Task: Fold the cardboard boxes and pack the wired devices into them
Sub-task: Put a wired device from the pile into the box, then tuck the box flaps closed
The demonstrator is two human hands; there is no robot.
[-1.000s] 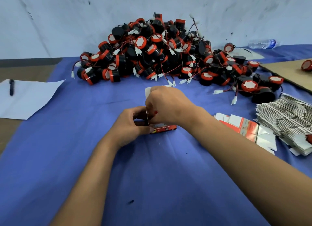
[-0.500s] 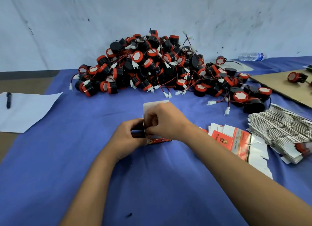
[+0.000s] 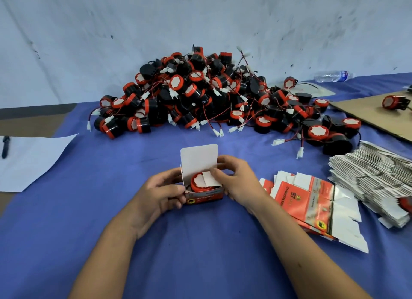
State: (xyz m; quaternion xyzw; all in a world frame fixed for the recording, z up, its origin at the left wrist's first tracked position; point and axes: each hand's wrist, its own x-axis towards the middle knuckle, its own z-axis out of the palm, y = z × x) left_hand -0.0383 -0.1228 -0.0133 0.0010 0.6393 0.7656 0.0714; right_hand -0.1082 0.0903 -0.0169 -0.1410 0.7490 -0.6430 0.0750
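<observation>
Two bare forearms reached in from the bottom edge over a blue cloth-covered table (image 3: 66,220). Between the hands stood a small red and white cardboard box (image 3: 201,192), its white lid flap upright at the back. Inside it sat a round red and black wired device (image 3: 199,185), white face up. The left hand (image 3: 159,192) gripped the box's left end, fingers curled round the wall. The right hand (image 3: 236,179) held the right end, its thumb pressing a small white side flap (image 3: 210,179) down over the device; its other fingers, behind the box, could not be made out clearly.

Just right of the right wrist lay a loose fan of flat red and white unfolded boxes (image 3: 312,200), and beyond it a tall grey-edged stack of flattened boxes (image 3: 374,178). At the left edge lay a white paper sheet (image 3: 29,160) with a black pen (image 3: 5,146) on it.

Farther back rose a large heap of red and black wired devices (image 3: 211,102) with white plugs. At far right, a brown cardboard sheet (image 3: 365,113) carried one more device, and a clear plastic water bottle (image 3: 333,76) lay near the pale wall (image 3: 200,20).
</observation>
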